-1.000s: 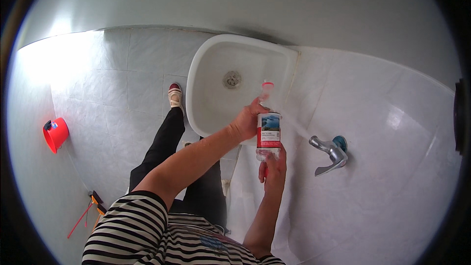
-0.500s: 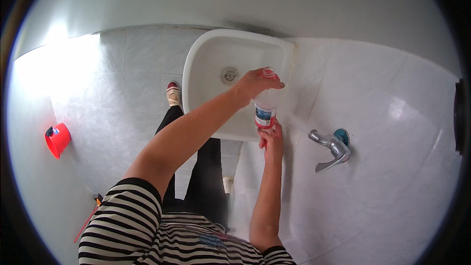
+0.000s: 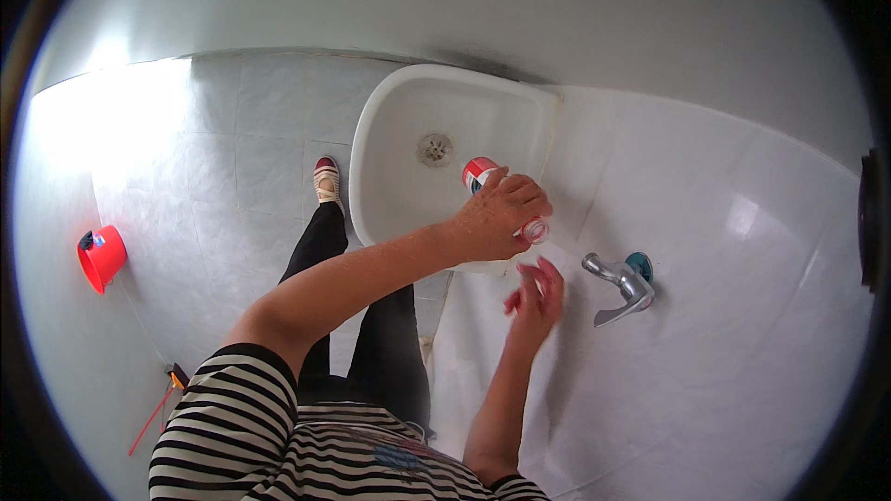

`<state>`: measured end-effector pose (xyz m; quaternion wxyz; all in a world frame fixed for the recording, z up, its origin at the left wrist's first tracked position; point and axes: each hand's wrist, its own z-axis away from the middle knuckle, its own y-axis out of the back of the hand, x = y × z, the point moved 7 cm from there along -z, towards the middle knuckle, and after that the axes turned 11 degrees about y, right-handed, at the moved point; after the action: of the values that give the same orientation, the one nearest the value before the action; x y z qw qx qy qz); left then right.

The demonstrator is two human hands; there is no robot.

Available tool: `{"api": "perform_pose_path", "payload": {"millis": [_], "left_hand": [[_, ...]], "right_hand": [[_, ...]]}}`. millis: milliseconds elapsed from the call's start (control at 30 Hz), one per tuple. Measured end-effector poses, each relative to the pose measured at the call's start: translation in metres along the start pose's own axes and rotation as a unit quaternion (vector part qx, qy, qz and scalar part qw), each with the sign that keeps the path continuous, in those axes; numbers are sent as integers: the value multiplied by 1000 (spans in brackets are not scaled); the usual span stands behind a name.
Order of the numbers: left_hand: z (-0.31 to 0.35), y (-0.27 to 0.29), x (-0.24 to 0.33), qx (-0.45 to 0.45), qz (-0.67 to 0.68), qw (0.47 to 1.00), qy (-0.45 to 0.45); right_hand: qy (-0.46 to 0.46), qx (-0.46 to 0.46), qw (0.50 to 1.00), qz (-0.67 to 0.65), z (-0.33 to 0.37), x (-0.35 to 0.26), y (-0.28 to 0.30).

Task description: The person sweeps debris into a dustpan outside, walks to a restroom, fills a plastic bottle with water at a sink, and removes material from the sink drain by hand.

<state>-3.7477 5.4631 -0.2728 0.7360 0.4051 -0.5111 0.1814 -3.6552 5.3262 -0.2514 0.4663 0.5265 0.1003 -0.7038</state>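
My left hand [image 3: 501, 213] is wrapped round a clear plastic bottle [image 3: 479, 170] with a red-and-white label, above the right part of a white sink [image 3: 394, 209]. The bottle lies tilted. Its uncapped neck points to the lower right, and its labelled end is towards the drain. Much of its middle is hidden by my fingers. Just below the neck is my right hand [image 3: 538, 299], slightly blurred, its fingers apart and bent. It holds nothing that I can see and does not touch the bottle.
A chrome tap [image 3: 624, 286] with a lever juts from the marbled tile wall on the right. The sink's drain [image 3: 434, 149] shows at its middle. Far left are a red bucket [image 3: 102, 260] and a thin red-handled tool [image 3: 153, 417]. My shoe [image 3: 327, 181] stands beside the sink.
The bottle has turned over: its neck, formerly at the far end, now points near and right. My right hand has let go of its base and moved slightly right and nearer.
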Motion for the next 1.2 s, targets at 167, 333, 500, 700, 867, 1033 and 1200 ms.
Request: {"api": "perform_pose_path", "payload": {"millis": [167, 333, 500, 700, 867, 1033, 1200], "left_hand": [[-5, -10, 1, 34, -48, 998, -1], [-14, -12, 29, 21, -134, 991, -1], [-10, -3, 45, 4, -141, 990, -6], [-10, 3, 57, 9, -132, 991, -10], [-13, -1, 55, -1, -147, 989, 3], [-12, -5, 57, -6, -169, 986, -4], [-11, -5, 57, -13, -188, 982, -5]], "right_hand": [[104, 24, 994, -21, 29, -68, 25], [156, 73, 984, -48, 36, -95, 31], [197, 129, 972, -9, 44, -109, 38], [221, 85, 971, -18, 42, -117, 36], [222, 78, 972, -16, 40, -114, 36], [217, 79, 973, -17, 38, -113, 37], [206, 101, 973, 2, 34, -117, 37]]}}
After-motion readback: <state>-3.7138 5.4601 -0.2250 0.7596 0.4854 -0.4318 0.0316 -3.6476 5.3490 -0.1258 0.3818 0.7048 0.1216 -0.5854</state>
